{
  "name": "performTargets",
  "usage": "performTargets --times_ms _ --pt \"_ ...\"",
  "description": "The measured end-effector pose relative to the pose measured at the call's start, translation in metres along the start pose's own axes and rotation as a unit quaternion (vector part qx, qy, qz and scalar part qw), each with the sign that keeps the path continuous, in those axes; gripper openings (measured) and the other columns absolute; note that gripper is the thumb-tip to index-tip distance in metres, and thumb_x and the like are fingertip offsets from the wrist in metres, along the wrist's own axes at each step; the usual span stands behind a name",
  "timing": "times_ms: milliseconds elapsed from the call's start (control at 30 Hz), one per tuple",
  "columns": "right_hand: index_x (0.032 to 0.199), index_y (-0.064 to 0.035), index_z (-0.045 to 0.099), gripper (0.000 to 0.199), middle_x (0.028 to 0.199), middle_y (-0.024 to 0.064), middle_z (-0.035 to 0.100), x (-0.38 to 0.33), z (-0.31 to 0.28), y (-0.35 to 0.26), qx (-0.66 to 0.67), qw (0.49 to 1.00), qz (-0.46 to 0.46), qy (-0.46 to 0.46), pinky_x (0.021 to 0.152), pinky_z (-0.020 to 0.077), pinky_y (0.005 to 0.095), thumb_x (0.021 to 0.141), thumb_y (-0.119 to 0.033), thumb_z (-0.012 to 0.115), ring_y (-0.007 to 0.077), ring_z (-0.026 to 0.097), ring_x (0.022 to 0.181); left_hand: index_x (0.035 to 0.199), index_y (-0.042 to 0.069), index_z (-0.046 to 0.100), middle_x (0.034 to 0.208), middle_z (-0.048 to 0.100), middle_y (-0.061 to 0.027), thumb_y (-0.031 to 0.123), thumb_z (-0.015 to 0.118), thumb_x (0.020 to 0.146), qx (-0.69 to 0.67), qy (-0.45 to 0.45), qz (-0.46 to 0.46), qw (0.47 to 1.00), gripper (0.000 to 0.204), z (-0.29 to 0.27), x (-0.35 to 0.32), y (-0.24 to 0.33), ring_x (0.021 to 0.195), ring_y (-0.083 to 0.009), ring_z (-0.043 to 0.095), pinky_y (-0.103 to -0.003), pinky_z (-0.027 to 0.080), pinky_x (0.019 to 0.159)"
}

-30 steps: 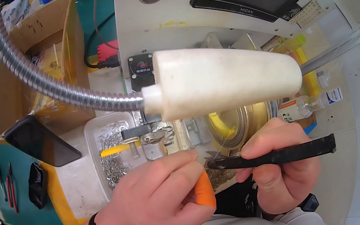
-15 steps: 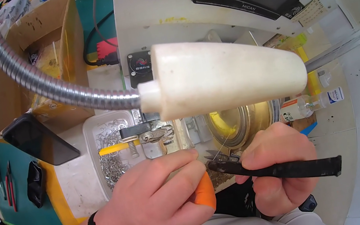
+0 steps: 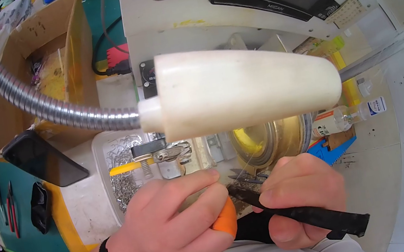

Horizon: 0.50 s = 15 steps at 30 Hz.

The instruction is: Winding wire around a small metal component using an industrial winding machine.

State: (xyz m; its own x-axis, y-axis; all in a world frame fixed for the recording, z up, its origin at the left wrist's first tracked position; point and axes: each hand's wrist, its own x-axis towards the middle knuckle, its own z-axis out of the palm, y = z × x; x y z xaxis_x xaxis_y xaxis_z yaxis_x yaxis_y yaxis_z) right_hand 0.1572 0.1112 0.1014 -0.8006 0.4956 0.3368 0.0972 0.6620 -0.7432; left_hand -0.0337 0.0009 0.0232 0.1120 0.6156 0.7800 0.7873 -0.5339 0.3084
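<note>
My left hand point(image 3: 180, 219) is closed, its fingers curled over a smooth orange piece point(image 3: 224, 221) that shows beside the fingertips. Most of that piece is hidden, so its kind is unclear. In my right hand point(image 3: 300, 192) is a slim black tool point(image 3: 298, 213), wrapped like tape, its thick end slanting down to the right. The tool's front end points toward my left fingertips. A thin thread or wire runs up from there toward a brass-coloured wheel point(image 3: 298, 133). Pointed metal tips point(image 3: 240, 174) show just beyond the tool; whether they belong to it I cannot tell.
A white lamp head point(image 3: 249, 85) on a bendy metal neck point(image 3: 47, 104) hangs over the work. Behind my left hand stand a toggle clamp point(image 3: 169, 153) and a white tray point(image 3: 103, 170) of small metal hooks. A phone point(image 3: 45, 158), cardboard box point(image 3: 81, 55), bottle point(image 3: 333, 120) and blue saw-like tool point(image 3: 333, 150) lie around.
My right hand has shifted left and slightly down, and the black tool now tilts more steeply. My left hand has hardly moved. The lamp head appears a little further left.
</note>
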Motion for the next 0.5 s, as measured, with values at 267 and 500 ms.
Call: performTargets --times_ms 267,500 --pt "0.091 -0.0142 0.073 0.031 0.082 -0.0007 0.069 -0.004 0.011 0.007 -0.022 0.998 -0.037 0.039 0.058 0.0507 0.0359 0.077 -0.038 0.089 0.0223 0.065 0.072 0.079 0.023 0.055 0.107 0.071 -0.0013 0.022 0.073 0.069 0.043 -0.006 0.005 0.999 0.021 0.003 -0.002 -0.002 0.095 -0.0247 0.074 -0.03 0.038 0.056" --pt "0.096 -0.009 0.075 0.034 0.082 0.005 0.071 -0.015 0.026 0.013 0.078 0.98 -0.016 0.183 0.058 0.0503 0.0371 0.088 -0.04 0.086 0.0273 0.066 0.068 0.098 0.014 0.069 0.108 0.073 -0.0044 0.016 0.079 0.065 0.016 -0.011 0.004 1.0 0.035 0.0 -0.001 0.0 0.095 -0.0248 0.07 -0.036 0.037 0.059"
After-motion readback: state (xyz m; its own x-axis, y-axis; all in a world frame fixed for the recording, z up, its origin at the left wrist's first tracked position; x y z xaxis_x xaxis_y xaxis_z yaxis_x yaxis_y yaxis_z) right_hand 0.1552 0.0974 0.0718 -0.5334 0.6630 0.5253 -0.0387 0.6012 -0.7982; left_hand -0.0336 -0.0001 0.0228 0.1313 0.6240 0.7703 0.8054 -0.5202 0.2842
